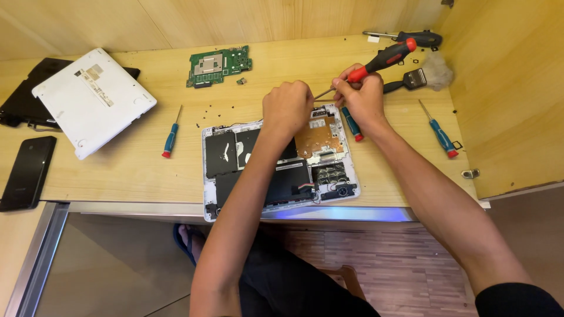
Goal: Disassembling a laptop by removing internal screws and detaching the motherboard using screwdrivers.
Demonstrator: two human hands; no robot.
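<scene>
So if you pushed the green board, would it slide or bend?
The green board lies flat and bare on the smooth desk, so it would probably slide easily. It looks thin yet stiff, likely light. Its exposed chips suggest it is fragile.

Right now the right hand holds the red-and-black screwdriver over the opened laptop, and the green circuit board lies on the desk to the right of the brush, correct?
Not quite. The head view shows the green circuit board far left of the brush, beside the white cover. The right hand does hold the red-and-black screwdriver over the opened laptop.
</scene>
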